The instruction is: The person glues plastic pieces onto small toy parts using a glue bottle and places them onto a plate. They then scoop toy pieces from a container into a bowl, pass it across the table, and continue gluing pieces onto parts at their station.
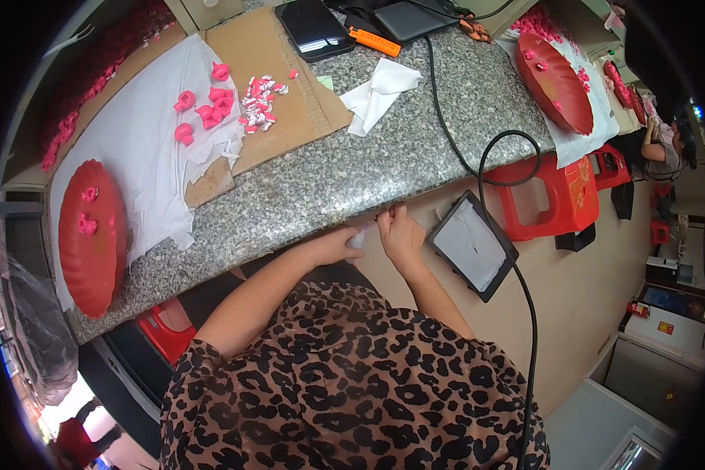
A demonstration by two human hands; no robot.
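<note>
Just below the front edge of the granite table (305, 200), my left hand (337, 245) is closed around a small pale, whitish object (358, 238), mostly hidden by the fingers. To its right, my right hand (402, 233) is pinched at the table's edge, and what lies between its fingertips is too small to make out. On the table, several pink rounded pieces (219, 102) rest on white paper (145, 117). Beside them, small pink-and-white bits (260, 102) are heaped on a sheet of cardboard (313, 102).
Red scalloped trays (94, 266) (552, 90) lie at both table ends. A phone (313, 30), an orange cutter (374, 41) and a crumpled tissue (384, 86) sit along the back. A black cable (439, 102) loops over the edge near a black-framed tray (471, 243) and red stool (556, 200).
</note>
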